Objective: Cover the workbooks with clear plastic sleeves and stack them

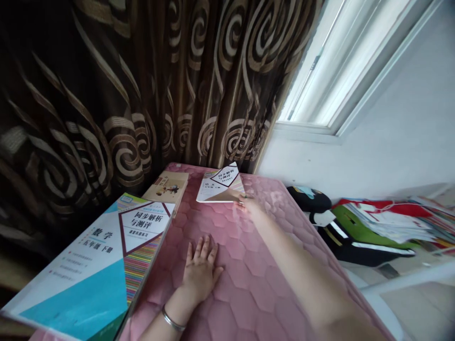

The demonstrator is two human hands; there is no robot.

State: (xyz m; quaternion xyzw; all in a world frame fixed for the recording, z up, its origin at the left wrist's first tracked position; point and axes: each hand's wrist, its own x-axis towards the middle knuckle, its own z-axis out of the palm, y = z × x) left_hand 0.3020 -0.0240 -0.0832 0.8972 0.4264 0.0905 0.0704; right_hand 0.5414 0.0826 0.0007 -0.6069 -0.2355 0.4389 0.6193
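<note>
My left hand [202, 266] lies flat on the pink quilted mattress [234, 274], fingers spread and a silver bangle on the wrist. Farther off, my right hand [250, 203] reaches out and pinches the near right corner of a white workbook [222, 183] with Chinese print. The fingertips are small and slightly blurred. To the left of my left hand lies a large white and blue maths workbook [95, 265] with a striped patch. Behind it is a beige book [167, 187] with a small drawing, partly covered by the maths workbook.
A dark curtain [199, 85] with swirl patterns hangs along the mattress's far and left side. At right, a green and black bag [359, 227] lies beside heaped papers [391, 220] near a white wall [398, 132]. A window [320, 85] is above.
</note>
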